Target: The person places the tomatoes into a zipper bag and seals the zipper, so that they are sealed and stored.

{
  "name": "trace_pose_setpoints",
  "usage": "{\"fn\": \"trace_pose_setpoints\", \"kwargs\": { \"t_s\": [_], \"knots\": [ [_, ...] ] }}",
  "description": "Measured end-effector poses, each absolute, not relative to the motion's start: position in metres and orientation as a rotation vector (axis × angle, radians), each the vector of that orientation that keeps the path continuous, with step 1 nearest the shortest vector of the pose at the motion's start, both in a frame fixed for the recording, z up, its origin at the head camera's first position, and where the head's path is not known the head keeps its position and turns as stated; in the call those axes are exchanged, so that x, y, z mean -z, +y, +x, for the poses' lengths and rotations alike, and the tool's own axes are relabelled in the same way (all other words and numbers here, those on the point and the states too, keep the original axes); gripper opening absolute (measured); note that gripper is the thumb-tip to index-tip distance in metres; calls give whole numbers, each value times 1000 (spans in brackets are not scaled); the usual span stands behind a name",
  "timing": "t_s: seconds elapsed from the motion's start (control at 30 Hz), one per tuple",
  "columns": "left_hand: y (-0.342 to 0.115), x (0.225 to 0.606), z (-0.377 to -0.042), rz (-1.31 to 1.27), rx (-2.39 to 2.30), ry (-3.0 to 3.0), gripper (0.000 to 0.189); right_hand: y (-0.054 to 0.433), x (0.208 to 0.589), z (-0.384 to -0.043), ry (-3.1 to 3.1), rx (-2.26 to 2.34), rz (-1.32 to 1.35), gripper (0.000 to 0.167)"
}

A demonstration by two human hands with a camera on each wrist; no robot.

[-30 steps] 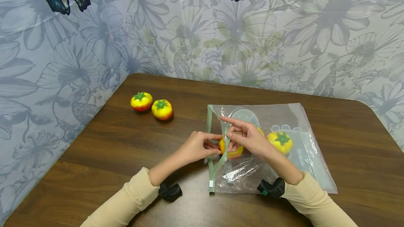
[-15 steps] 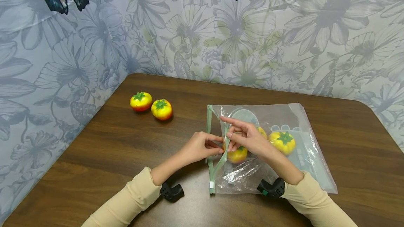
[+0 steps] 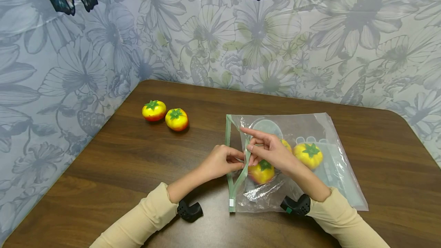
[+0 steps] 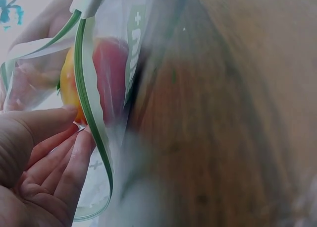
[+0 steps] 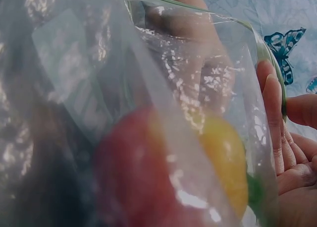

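Observation:
A clear zip bag (image 3: 320,125) with a green-edged mouth lies flat on the wooden table. My right hand (image 3: 272,152) pinches the upper edge of its mouth between thumb and fingers, index finger extended, lifting it. At the opening is my left hand (image 3: 220,160), its thumb and fingers slightly bent, with nothing held between them. Just beyond its fingertips, inside the bag, sits a yellow-and-red tomato (image 3: 262,172) with a green leafy top. The left wrist view shows this tomato (image 4: 111,78) behind the green zip strip. Another tomato (image 3: 308,155) lies deeper inside; a third is mostly behind my right hand.
Two more tomatoes, a left one (image 3: 154,110) and a right one (image 3: 177,119), stand on the table (image 3: 138,163) at the back left. A white zip slider (image 3: 231,202) sits at the bag's near corner. Patterned cloth (image 3: 220,41) hangs behind the table.
The tomato at the bag's mouth has moved right and a little nearer, deeper into the bag, away from the left fingers. The left hand shifted slightly right. The right hand stayed put.

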State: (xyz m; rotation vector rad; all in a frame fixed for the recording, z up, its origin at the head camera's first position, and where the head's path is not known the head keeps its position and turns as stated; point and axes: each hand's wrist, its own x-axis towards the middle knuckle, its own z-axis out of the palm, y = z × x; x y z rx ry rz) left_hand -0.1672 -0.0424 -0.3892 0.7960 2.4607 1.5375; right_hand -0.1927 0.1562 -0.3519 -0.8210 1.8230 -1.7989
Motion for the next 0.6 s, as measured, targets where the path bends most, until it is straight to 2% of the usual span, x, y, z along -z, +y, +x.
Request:
{"fn": "trace_pose_setpoints", "kwargs": {
  "t_s": [0.27, 0.6],
  "knots": [
    [-57, 386, -170, 800, -1516, 2515, 16, 158, 351, -193, 1832, 1791, -801, 50],
    [-138, 367, -182, 530, -1681, 2889, 31, 157, 350, -193, 1866, 1780, -775, 50]
  ]
}}
